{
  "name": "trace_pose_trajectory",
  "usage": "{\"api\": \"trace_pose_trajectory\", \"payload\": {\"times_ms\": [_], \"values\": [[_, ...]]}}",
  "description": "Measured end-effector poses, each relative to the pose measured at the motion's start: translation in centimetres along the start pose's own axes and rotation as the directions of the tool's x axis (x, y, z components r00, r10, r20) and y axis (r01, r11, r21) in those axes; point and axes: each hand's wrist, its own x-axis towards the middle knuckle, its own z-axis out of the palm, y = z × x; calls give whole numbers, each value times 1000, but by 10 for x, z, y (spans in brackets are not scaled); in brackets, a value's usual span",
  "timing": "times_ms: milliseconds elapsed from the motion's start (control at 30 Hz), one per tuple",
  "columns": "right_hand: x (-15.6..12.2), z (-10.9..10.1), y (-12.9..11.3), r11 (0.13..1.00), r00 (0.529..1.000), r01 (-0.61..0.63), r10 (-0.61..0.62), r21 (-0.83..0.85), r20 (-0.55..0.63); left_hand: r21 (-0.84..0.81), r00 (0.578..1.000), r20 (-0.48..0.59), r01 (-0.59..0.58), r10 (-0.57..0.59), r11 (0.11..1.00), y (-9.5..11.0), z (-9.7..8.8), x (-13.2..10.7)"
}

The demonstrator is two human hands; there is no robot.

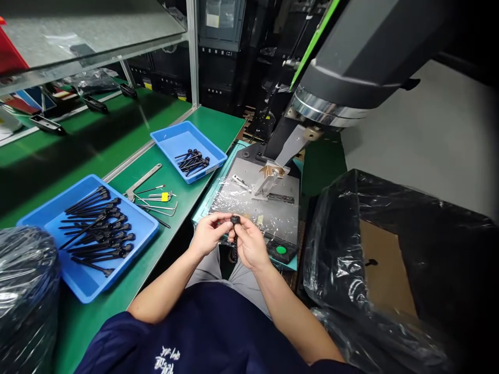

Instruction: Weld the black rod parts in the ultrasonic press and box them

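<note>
In front of my lap I hold a black rod with a round head (pixel 235 220), its head up and its shaft pointing down. My left hand (pixel 209 232) pinches it near the head from one side. My right hand (pixel 250 243) grips it from the other side, fingers closed around the upper shaft. Just beyond my hands is the machine's metal base plate (pixel 241 179), with a small metal fixture (pixel 267 183) under the machine head (pixel 331 98). Similar black rods (pixel 101 228) fill much of the large blue tray (pixel 88 291) on my left.
A second blue tray (pixel 171 136) holds several black rods (pixel 194 162). Between the trays lie an adjustable wrench (pixel 144 181) and hex keys (pixel 163 208). A green button (pixel 280 250) sits at the base's front. A box lined with black plastic (pixel 335 244) stands at right.
</note>
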Motion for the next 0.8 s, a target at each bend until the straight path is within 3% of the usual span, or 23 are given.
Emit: {"api": "trace_pose_trajectory", "payload": {"times_ms": [367, 567, 800], "values": [[3, 1, 3, 999, 999, 38, -37, 27, -37, -4, 999, -9, 45, -45, 999, 4, 3, 2], [3, 2, 1, 998, 998, 44, -42, 34, -52, 41, 998, -61, 26, -24, 999, 1, 1, 2], [4, 4, 0, 998, 998, 42, -40, 47, -40, 38, 999, -47, 20, -19, 999, 0, 0, 1]]}}
